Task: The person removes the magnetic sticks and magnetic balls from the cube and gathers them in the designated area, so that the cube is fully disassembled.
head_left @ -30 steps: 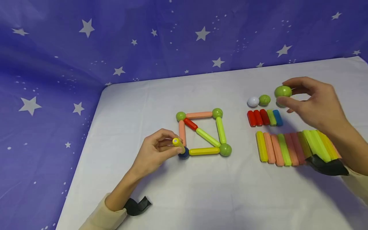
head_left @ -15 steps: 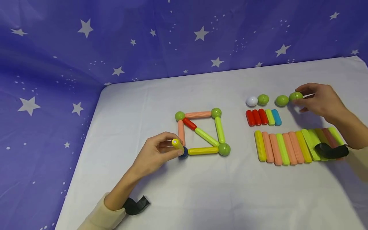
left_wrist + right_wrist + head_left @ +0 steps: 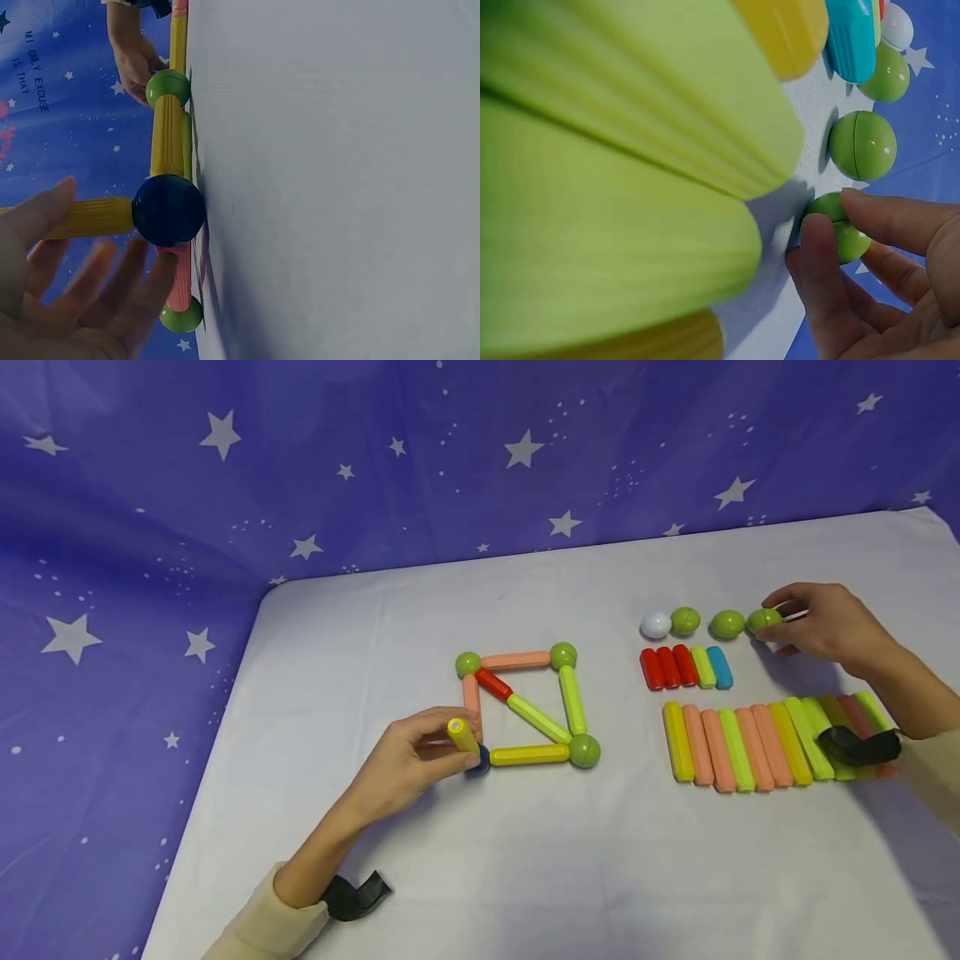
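Note:
My left hand (image 3: pixel 408 770) holds a yellow rod (image 3: pixel 462 735) that stands up from a dark blue ball (image 3: pixel 169 211). This ball forms the near left corner of a flat square of rods; green balls, such as the near right one (image 3: pixel 584 750), sit at the other corners. Across the square runs a diagonal of a red rod (image 3: pixel 494 684) and a lime rod (image 3: pixel 538 719). Over at the right, my right hand (image 3: pixel 832 625) pinches a green ball (image 3: pixel 840 227) between thumb and fingers, close beside another green ball (image 3: pixel 727 624).
Left of those balls are a white ball (image 3: pixel 656 625) and a further green ball (image 3: pixel 685 620). Short rods (image 3: pixel 682 666) lie in a row below them. Nearer me, several long rods (image 3: pixel 738 749) lie side by side, partly under my right wrist. A starry blue cloth (image 3: pixel 480 460) rises behind the table.
My right hand has carried its green ball to the right and down, from over the neighbouring green ball to beside it. The left hand keeps its hold on the yellow rod.

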{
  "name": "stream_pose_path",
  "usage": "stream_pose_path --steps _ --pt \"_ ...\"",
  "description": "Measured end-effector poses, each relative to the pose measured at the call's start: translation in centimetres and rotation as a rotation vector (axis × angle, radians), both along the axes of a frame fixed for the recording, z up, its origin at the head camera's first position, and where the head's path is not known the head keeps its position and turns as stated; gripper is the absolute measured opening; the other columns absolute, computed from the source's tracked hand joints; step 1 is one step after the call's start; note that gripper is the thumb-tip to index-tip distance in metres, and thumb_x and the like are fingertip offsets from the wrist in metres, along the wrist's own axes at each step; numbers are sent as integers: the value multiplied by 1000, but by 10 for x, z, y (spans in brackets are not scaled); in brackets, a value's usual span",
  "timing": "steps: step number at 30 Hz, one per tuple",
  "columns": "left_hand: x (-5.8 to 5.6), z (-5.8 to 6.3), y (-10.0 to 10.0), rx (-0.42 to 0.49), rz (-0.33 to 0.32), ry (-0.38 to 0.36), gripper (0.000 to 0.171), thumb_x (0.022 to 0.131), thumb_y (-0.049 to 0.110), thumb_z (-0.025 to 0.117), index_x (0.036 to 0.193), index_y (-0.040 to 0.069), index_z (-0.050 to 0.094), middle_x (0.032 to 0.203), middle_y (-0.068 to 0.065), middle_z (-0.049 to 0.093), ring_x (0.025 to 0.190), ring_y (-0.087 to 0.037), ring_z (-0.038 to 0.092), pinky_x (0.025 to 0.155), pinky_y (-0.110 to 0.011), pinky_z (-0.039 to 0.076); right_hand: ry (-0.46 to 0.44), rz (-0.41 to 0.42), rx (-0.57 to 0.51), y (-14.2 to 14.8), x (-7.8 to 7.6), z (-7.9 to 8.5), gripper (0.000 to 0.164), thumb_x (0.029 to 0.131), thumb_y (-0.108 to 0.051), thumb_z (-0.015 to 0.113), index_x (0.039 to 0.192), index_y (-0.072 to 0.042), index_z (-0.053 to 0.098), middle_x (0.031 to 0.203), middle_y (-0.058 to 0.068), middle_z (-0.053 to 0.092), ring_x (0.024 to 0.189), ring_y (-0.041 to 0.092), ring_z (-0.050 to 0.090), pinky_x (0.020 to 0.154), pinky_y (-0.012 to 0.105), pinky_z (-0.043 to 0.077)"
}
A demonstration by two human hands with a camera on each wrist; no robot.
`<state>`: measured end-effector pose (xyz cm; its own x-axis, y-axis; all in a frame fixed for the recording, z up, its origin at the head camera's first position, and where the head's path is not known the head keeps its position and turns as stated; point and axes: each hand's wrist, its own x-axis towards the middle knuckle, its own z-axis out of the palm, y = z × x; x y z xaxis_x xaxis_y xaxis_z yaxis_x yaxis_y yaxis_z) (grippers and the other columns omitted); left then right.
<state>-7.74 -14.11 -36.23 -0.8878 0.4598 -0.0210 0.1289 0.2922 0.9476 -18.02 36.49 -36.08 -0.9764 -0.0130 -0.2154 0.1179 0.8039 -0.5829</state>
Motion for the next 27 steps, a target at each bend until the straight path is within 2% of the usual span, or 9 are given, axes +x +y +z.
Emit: stream_pose_path --steps 4,7,10,15,17,22,27 --pt "-5 -2 -2 -65 -36 20 13 86 10 78 98 12 73 143 -4 50 118 -18 58 90 -33 55 -23 0 13 1 0 1 55 95 -19 65 133 14 42 126 40 45 73 28 69 68 43 59" --pt "-9 -4 -4 -110 -70 29 25 84 10 80 108 9 73 148 -6 44 116 -19 59 89 -33 55 -44 1 19 1 1 2 58 96 -22 65 135 13 40 128 40 43 73 29 70 80 57 53" --pt "-13 -6 -6 -159 -98 24 37 83 13 81 118 8 71 152 -6 41 115 -17 59 87 -32 55 -59 5 20 1 1 3 59 96 -24 64 137 12 39 129 40 41 73 30 70 85 63 48" --pt "-17 -7 -7 -175 -147 -13 34 83 13 81 115 9 72 153 -4 39 101 -16 64 83 -29 56 -72 20 15 0 1 4 60 96 -24 64 138 11 38 130 40 40 74 30 70 78 55 55" --pt "-19 -8 -7 -157 -176 -19 33 84 12 81 115 8 72 151 -6 43 104 -17 65 85 -29 56 -74 28 14 0 1 4 61 96 -24 64 138 11 38 131 40 40 75 30 70 79 56 54" --pt "-23 -9 -7 -153 -229 -1 31 84 11 80 114 7 73 143 -7 53 123 -17 56 91 -28 53 -78 36 18 1 2 4 63 97 -26 63 140 11 36 132 41 39 76 31 70 86 64 48" --pt "-23 -11 -8 -137 -240 -8 39 83 6 79 121 2 69 143 -9 52 123 -19 56 90 -28 54 -57 16 19 2 2 2 64 96 -25 64 141 11 34 131 42 38 74 32 69 77 57 55"
